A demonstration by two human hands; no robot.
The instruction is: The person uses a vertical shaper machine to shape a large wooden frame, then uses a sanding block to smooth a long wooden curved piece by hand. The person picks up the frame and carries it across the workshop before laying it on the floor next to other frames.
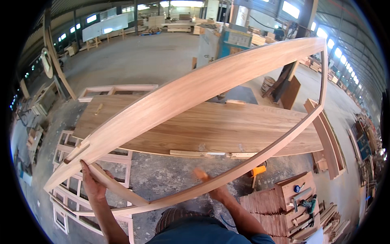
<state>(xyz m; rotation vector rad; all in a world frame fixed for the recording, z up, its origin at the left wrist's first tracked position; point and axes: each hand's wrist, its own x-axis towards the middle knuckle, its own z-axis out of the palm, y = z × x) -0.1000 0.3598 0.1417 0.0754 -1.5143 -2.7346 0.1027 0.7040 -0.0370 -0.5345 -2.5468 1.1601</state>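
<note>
A long pale wooden frame (170, 103) is held tilted over the bench; one broad board forms its far side and a narrow rail its near side. At its lower left end my left hand (94, 184) grips the frame where a short crosspiece (118, 185) meets the broad board, beside a slot cut in the wood. My right hand (203, 175) is at the near rail, which crosses in front of its wrist. Its fingers are blurred, so their hold cannot be made out. Beneath the frame lies a wide wooden panel (219, 126).
Slatted wooden frames (122, 166) lie at left. An orange tool (258, 171) stands below the panel. At lower right, stacked boards (260, 203) carry a tape measure (297, 188) and a green power tool (310, 204). A post (284, 87) and a blue machine (235, 40) stand beyond.
</note>
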